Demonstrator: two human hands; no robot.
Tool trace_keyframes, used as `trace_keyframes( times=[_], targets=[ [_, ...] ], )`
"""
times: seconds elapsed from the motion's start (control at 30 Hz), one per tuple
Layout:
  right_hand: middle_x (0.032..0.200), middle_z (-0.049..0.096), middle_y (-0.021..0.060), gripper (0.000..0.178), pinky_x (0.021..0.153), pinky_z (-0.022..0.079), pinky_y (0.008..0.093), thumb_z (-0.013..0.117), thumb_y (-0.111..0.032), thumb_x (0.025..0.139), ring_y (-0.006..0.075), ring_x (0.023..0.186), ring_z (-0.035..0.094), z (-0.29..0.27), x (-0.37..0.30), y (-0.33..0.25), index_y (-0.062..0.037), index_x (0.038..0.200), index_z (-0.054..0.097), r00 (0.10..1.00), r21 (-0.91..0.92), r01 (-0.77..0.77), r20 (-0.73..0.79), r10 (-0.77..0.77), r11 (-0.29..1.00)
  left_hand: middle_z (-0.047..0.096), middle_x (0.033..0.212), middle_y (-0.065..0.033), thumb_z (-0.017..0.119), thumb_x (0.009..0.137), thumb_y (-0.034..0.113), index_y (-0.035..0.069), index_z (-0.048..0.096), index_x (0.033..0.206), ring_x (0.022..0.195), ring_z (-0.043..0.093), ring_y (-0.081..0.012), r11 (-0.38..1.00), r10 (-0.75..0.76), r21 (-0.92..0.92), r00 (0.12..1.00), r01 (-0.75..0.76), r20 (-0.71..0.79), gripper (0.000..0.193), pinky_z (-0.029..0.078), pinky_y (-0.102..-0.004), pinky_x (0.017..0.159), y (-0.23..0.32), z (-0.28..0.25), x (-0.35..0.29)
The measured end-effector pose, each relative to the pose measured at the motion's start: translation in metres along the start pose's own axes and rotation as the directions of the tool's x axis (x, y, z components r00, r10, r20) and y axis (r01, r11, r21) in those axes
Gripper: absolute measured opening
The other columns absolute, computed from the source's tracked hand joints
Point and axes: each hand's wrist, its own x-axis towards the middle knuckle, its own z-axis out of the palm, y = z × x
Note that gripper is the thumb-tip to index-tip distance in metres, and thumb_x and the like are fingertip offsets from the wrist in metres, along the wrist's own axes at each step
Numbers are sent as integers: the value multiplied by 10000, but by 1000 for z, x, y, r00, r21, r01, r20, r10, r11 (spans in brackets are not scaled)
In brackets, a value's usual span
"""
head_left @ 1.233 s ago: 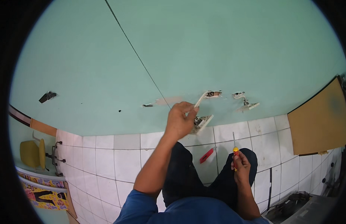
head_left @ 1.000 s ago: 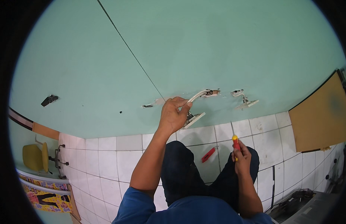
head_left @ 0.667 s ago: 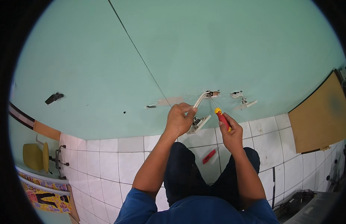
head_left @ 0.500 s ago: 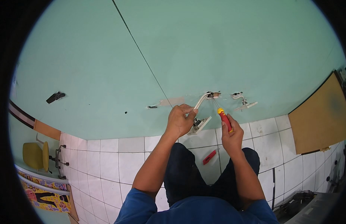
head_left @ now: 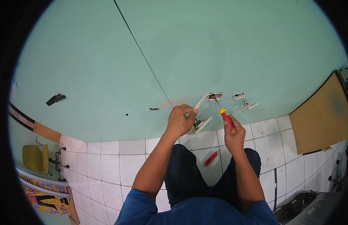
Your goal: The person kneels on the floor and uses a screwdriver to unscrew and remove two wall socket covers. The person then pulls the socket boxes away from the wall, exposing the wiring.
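Two or so white cables (head_left: 202, 102) come out of a rough wall opening (head_left: 214, 96) in the green wall. My left hand (head_left: 180, 120) is closed on them, a little left of and below the opening. A white wall socket plate (head_left: 201, 125) hangs just below that hand, seen nearly edge-on. In my right hand (head_left: 234, 135) is a screwdriver (head_left: 227, 120) with a red and yellow handle. Its shaft points up and its tip is at the opening, where I cannot make out what it touches.
A second socket plate (head_left: 251, 106) hangs by cable from another hole on the right. A red utility knife (head_left: 210, 158) lies on the white floor tiles between my knees. A brown board (head_left: 322, 116) leans at the right; a yellow-green chair (head_left: 33, 159) stands at the far left.
The screwdriver and my right hand have shifted very slightly, with the handle a touch further right. My left hand keeps its hold on the cables in nearly the same place.
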Motion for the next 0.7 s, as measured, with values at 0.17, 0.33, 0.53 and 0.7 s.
trace_keyframes(
  times=[0.17, 0.33, 0.53, 0.7],
  targets=[
    [1212, 680, 248, 372, 976, 494, 330, 647, -71, 956, 264, 1114, 671, -7, 3, 1, 89, 1290, 611, 997, -19, -13, 80, 14, 1000, 710, 964, -155, 671, 938, 266, 8, 758, 992, 796, 638, -310, 999, -9, 37, 1000, 9, 15, 278, 503, -391, 728, -1, -9, 5],
    [1243, 668, 251, 360, 992, 493, 349, 645, -52, 946, 310, 1155, 663, -21, 7, 2, 71, 1283, 617, 985, -50, 76, 160, -67, 996, 710, 987, -170, 645, 952, 284, 6, 758, 1010, 831, 644, -338, 997, -1, 71, 999, -1, 33, 306, 503, -405, 746, -6, -11, 8],
    [1232, 675, 231, 328, 1001, 490, 347, 650, -13, 937, 317, 1148, 662, -35, 5, 5, 42, 1260, 636, 927, -130, 249, 319, -197, 960, 712, 989, -176, 648, 948, 267, 0, 754, 1015, 823, 641, -345, 985, 46, 162, 998, -52, 46, 296, 500, -416, 743, -11, -8, 6],
    [1218, 680, 226, 322, 994, 490, 341, 665, -2, 927, 312, 1128, 668, -28, -10, 10, 40, 1245, 639, 962, -109, 173, 231, -144, 979, 709, 953, -184, 654, 928, 229, 31, 770, 975, 853, 648, -392, 993, -2, 119, 999, -4, 52, 235, 501, -457, 787, -9, -7, 0]
  ],
)
